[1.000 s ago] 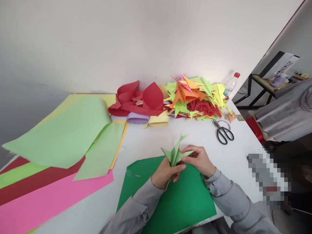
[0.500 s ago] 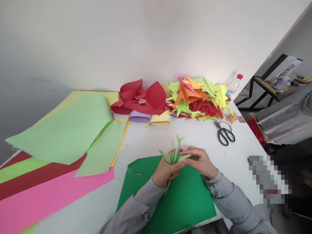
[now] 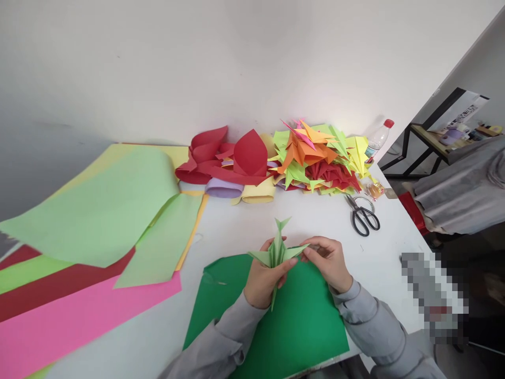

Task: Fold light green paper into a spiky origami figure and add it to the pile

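A light green folded paper bird (image 3: 278, 250) with spread points is held above a green board (image 3: 300, 321) on the table. My left hand (image 3: 263, 276) is closed around its lower middle, thumb in front and fingers behind. One thin point sticks out below that hand. My right hand (image 3: 328, 259) pinches the tip of the right-hand wing between thumb and fingertips. The forked top point stands up free.
Large paper sheets (image 3: 98, 210) cover the left. Rolled red paper (image 3: 250, 155) and a heap of folded paper shapes (image 3: 311, 158) lie along the wall. Black-handled scissors (image 3: 365, 218) and a plastic bottle (image 3: 379, 138) are at right; a person's grey clothing (image 3: 461, 184) shows beyond.
The right hand has drawn slightly away to the right, now out at the wing tip. The paper bird's wings are spread wider, and the left hand has shifted slightly left with it.
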Available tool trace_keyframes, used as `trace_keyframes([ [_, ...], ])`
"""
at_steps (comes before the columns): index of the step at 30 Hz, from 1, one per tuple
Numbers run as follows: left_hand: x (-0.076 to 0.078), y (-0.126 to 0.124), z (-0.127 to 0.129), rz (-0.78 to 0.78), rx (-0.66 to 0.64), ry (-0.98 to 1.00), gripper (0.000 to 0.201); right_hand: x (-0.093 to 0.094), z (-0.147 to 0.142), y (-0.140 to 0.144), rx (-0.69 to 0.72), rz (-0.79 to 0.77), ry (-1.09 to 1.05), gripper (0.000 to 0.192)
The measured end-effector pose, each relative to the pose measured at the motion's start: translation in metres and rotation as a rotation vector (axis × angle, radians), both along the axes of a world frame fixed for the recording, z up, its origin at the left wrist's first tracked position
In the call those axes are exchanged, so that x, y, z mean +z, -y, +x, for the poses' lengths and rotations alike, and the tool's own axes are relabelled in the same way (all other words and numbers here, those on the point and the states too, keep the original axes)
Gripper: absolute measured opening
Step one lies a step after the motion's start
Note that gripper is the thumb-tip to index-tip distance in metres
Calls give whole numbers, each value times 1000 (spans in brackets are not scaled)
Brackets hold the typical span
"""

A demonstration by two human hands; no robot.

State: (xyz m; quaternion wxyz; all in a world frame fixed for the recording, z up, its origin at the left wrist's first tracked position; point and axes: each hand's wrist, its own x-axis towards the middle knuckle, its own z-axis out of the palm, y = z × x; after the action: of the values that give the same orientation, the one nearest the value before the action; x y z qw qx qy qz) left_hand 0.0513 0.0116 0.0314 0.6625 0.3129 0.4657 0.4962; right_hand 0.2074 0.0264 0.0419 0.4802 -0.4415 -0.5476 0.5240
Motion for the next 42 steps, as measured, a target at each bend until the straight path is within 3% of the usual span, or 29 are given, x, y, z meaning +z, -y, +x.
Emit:
trace_keyframes([
  [8, 8, -1, -1, 89, 107, -43, 54, 2, 1, -4, -87, 46, 125, 4],
  [12, 11, -1, -1, 48, 141, 26, 53, 3, 0, -3, -104, 76, 150, 6],
  [22, 12, -1, -1, -156, 92, 313, 49, 4, 1, -1, -179, 444, 373, 11],
  [33, 17, -9, -16, -396, -2, 538, 11, 0, 15, -9, 17, 865, 611, 27],
  [42, 20, -10, -17, -433, -5, 566, 14, 2, 18, -12, 57, 1048, 781, 27],
])
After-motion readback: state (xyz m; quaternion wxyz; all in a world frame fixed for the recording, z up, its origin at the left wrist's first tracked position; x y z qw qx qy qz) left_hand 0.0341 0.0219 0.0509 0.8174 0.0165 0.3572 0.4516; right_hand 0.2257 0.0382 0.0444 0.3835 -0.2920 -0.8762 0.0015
